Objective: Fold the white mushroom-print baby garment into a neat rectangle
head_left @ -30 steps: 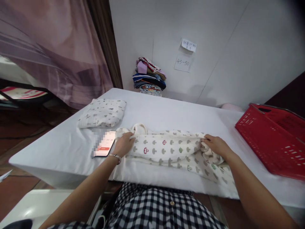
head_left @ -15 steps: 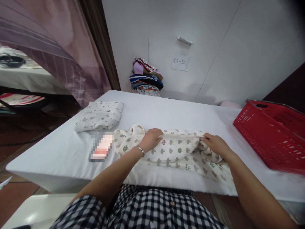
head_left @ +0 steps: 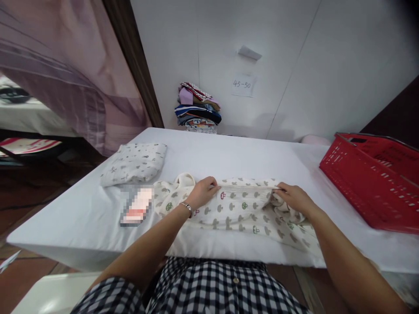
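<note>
A cream cloth garment (head_left: 234, 209) with grey, green and red mushroom prints lies across the near part of the white table. My left hand (head_left: 204, 192), with a bracelet at the wrist, pinches its upper edge near the middle. Further right, my right hand (head_left: 294, 198) pinches the same edge, which runs straight between the two hands. Bunched fabric hangs below my right hand. Left of the garment lies a phone-like object (head_left: 139, 207), blurred by pixels.
A folded printed white cloth (head_left: 135, 163) lies at the table's (head_left: 248, 155) left. At the right stands a red basket (head_left: 376, 183). A stack of folded clothes (head_left: 198, 109) is by the wall behind, below a paper (head_left: 242, 85) reading 45-50.
My left fingers have closed on the garment's upper edge, and that edge looks straighter. The view has shifted slightly; my right hand keeps its grip.
</note>
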The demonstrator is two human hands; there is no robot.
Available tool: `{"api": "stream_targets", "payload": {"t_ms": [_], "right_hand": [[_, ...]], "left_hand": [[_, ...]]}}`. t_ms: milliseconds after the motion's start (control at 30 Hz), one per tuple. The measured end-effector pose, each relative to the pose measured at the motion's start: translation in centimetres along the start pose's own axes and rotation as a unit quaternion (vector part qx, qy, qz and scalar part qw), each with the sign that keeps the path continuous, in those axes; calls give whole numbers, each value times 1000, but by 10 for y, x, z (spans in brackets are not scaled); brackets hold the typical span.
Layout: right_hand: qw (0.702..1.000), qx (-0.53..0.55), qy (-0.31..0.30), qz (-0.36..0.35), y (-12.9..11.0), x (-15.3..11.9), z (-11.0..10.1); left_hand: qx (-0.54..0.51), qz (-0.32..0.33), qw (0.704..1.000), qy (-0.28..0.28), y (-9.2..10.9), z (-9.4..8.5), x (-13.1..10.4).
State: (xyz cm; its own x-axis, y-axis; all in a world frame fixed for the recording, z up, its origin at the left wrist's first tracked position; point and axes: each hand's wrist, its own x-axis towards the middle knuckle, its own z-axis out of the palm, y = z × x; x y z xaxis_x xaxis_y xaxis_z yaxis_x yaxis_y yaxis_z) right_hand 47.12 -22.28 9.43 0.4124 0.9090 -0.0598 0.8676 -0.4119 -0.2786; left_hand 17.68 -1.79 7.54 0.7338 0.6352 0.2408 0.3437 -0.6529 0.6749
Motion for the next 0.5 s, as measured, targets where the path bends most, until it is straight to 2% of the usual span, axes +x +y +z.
{"api": "stream_targets", "payload": {"t_ms": [200,500], "right_hand": [[999,-30,-16,4,-6,-2,-2],[1000,-23,-19,-2,-11,-5,-11]], "left_hand": [[-53,-43,996,56,1,0,-1],[-35,-31,997,61,0,-1,-2]]}}
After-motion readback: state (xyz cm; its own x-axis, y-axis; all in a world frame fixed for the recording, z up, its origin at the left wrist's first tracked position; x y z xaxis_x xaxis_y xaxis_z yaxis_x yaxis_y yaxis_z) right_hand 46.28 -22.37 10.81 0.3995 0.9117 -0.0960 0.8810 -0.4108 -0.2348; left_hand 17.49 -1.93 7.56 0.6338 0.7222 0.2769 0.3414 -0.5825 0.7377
